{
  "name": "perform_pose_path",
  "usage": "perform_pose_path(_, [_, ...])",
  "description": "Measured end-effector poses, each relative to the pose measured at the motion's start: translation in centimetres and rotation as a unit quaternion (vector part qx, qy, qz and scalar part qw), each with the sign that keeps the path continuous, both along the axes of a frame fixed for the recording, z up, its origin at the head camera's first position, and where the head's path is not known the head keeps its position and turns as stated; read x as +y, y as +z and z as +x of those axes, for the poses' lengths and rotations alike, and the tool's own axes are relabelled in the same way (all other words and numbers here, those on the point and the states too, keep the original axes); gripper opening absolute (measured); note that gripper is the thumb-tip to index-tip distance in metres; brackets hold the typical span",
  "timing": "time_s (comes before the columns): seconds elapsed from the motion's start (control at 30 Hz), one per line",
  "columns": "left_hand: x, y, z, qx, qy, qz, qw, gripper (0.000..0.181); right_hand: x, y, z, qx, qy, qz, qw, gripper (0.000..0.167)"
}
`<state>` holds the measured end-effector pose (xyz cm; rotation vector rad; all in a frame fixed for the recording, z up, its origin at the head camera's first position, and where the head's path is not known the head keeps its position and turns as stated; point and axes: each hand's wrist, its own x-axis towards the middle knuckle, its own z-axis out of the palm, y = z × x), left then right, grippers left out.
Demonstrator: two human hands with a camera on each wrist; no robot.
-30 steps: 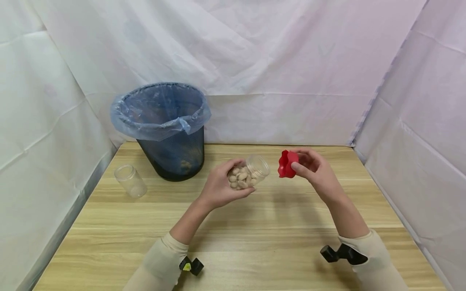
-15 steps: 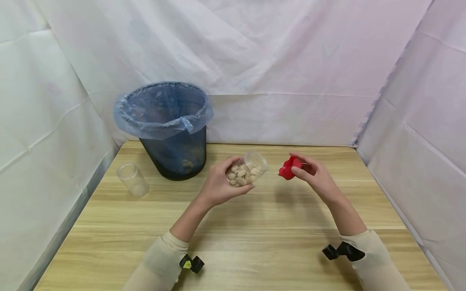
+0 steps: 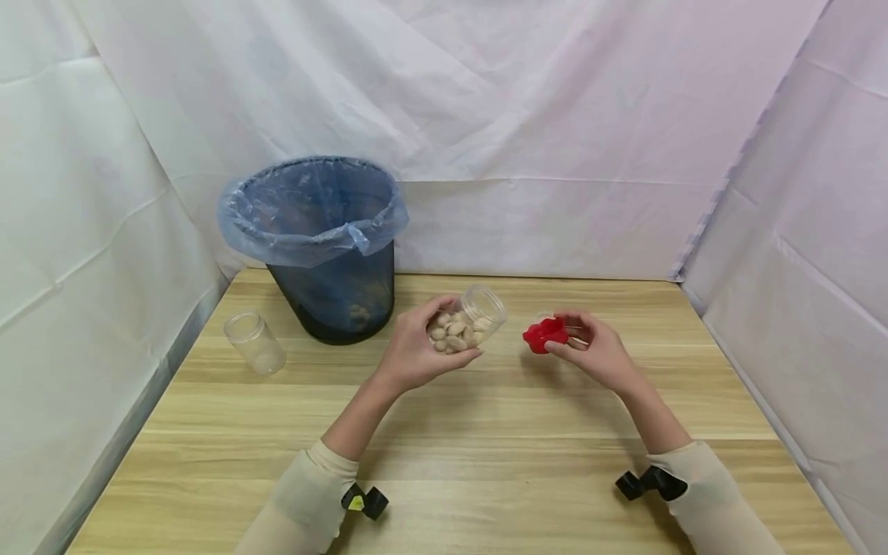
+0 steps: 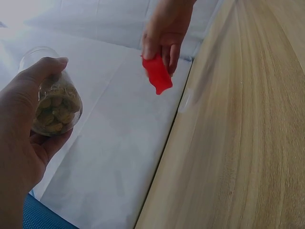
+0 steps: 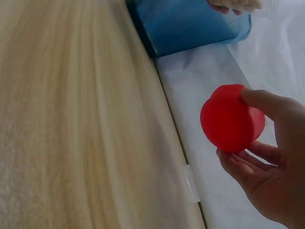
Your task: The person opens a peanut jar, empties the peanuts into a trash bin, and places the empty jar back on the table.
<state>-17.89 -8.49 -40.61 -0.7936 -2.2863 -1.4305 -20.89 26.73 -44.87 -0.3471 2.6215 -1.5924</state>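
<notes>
My left hand grips a clear plastic jar that leans with its open mouth up and to the right. Pale, nut-like pieces fill its lower part; the left wrist view shows the same jar with thumb and fingers round it. A small red cup with a wavy rim is held between the thumb and fingers of my right hand, to the right of the jar and apart from it. Its opening faces mostly up, and the right wrist view shows its rounded red underside.
A second clear jar stands at the left of the wooden table. Behind it is a dark mesh bin with a blue bag liner. A flat clear lid lies on the table below the cup. White sheets enclose the table.
My right hand has moved down with the red cup and turned its opening from sideways to upward. The left hand and the jar have shifted slightly up and to the left.
</notes>
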Motion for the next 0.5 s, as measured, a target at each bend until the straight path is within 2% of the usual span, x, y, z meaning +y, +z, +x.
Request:
perform_pose_path(0.17, [0.0, -0.1, 0.0, -0.005, 0.005, 0.000, 1.0000, 0.073, 0.2, -1.0, -0.4, -0.005, 0.006, 0.044, 0.9990, 0.071])
perform_pose_path(0.5, [-0.3, -0.1, -0.2, -0.007, 0.023, -0.001, 0.9997, 0.076, 0.1, -1.8, -0.6, -0.005, 0.001, 0.089, 0.9960, 0.067])
